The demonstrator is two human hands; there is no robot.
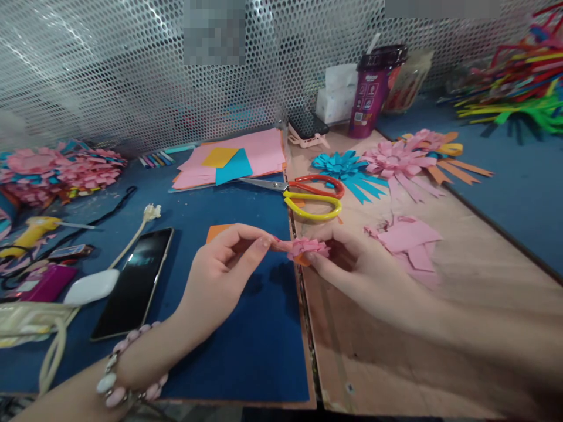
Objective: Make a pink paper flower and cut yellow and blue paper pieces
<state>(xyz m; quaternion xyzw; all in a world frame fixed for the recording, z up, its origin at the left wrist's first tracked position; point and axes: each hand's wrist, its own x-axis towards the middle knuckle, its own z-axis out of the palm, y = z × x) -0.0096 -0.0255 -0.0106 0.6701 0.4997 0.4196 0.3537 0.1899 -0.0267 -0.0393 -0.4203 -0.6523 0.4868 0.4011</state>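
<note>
A small pink paper flower [308, 249] with a bit of orange paper under it is pinched at its right side by my right hand [360, 264]. My left hand [233, 264] pinches the end of a narrow pink paper strip [280, 245] that runs to the flower's left side. Just beyond my hands lie scissors [314, 198] with one red and one yellow handle. Orange paper [220, 232] shows partly behind my left hand. To the right of my right hand are cut pink paper pieces [413, 240].
Finished blue [338, 165] and pink [391, 159] paper flowers lie at back right. Paper sheets [259, 146] are stacked at the back, near a purple cup [370, 97]. On the left are a phone [136, 281], a yellow glue gun [33, 231] and a flower pile [61, 170].
</note>
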